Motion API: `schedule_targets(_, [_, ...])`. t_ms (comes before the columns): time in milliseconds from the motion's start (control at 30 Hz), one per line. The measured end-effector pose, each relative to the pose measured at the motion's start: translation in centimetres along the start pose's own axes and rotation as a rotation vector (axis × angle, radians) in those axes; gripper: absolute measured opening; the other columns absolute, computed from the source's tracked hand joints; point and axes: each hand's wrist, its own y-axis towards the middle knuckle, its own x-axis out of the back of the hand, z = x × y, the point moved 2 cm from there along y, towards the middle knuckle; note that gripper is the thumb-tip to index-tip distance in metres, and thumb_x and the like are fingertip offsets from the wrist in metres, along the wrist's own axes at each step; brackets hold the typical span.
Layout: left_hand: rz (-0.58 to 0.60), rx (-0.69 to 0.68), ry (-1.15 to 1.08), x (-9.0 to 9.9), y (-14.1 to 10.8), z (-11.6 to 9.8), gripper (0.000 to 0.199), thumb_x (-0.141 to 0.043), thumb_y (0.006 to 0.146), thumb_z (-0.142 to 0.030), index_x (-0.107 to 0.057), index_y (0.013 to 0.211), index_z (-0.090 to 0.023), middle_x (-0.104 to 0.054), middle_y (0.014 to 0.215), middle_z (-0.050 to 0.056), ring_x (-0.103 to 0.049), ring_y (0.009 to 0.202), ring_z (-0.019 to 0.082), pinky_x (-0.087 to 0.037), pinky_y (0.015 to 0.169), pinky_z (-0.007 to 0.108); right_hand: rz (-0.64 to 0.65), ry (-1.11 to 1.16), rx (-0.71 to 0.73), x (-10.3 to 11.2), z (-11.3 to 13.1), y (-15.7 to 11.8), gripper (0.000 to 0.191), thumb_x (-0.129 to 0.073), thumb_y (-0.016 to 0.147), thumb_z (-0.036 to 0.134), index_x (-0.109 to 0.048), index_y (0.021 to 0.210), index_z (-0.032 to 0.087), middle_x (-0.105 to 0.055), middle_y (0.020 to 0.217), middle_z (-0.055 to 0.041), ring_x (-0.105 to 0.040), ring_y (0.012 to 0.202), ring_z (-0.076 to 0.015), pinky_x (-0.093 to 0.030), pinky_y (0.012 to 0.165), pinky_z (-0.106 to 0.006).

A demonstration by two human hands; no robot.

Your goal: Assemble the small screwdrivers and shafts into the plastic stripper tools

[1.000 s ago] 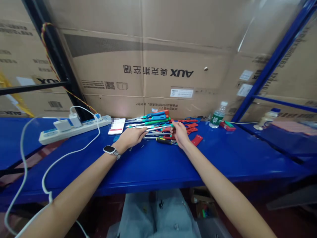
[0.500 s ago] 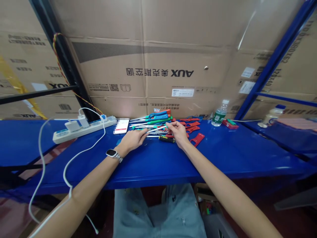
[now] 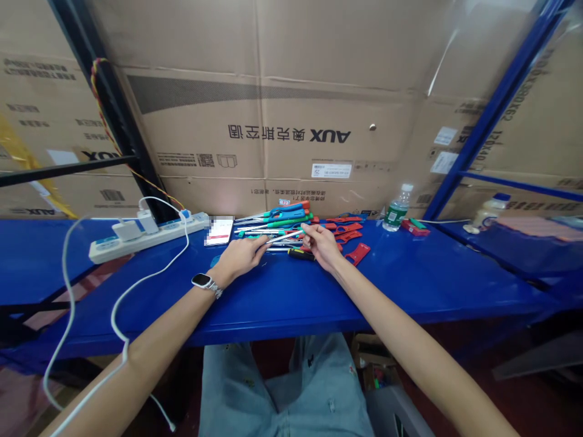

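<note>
Between my hands is a thin silvery rod, slightly tilted. My left hand, with a watch on its wrist, pinches the rod's left end. At the right end, the fingers of my right hand are closed on it, where a bit of green shows. Behind and below lies a pile of tools with silvery shafts, among them a blue handle and red handles. A black and yellow handle rests in front of the pile, beside my right hand. A red flat piece lies to its right.
On the blue table are a phone and a white power strip with plugs and cables. A water bottle, a red box and another bottle stand at the right. Cardboard boxes rise behind.
The whole view has shifted slightly, so most things appear a little further left. Both hands still hold the rod in nearly the same pose.
</note>
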Motion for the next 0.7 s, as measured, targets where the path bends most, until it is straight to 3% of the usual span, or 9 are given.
schedule_targets(200, [-0.002,0.005,0.025,-0.1,0.0,0.0,0.039,-0.029,0.108,-0.043,-0.062,0.114,-0.022,-0.075,0.091,0.009,-0.071,0.082,0.026,-0.044,0.067,0.03,0.007,-0.041,0.066,0.4,-0.2,0.2,0.049,-0.09,0.055,0.053,-0.055,0.067,0.021,-0.051,0.052,0.008,-0.041,0.048,-0.0071,-0.032,0.049,-0.022])
schedule_targets(433, [0.004,0.022,0.039,0.2,-0.1,0.1,0.04,-0.029,0.109,-0.044,-0.062,0.113,-0.021,-0.075,0.091,0.011,-0.072,0.082,0.028,-0.044,0.068,0.031,0.001,-0.117,0.083,0.2,-0.4,0.3,0.048,-0.09,0.055,0.054,-0.06,0.072,0.021,-0.056,0.056,0.0062,-0.046,0.051,-0.0091,-0.04,0.053,-0.023])
schedule_targets(567, [-0.005,0.044,0.036,0.4,0.0,0.0,0.037,-0.03,0.109,-0.042,-0.062,0.112,-0.022,-0.076,0.096,0.011,-0.072,0.087,0.028,-0.045,0.069,0.03,-0.07,-0.17,0.077,0.2,0.3,0.4,0.053,-0.076,0.067,0.071,-0.057,0.074,0.023,-0.058,0.056,0.0038,-0.049,0.051,-0.0122,-0.04,0.051,-0.025])
schedule_targets(700, [0.0,0.009,0.043,0.4,0.1,-0.2,0.037,-0.03,0.109,-0.041,-0.062,0.114,-0.022,-0.076,0.095,0.01,-0.073,0.088,0.028,-0.045,0.069,0.031,-0.181,-0.456,0.245,0.9,0.9,0.4,0.058,-0.061,0.079,0.076,-0.044,0.058,0.024,-0.044,0.049,0.0045,-0.041,0.05,-0.0123,-0.03,0.049,-0.026])
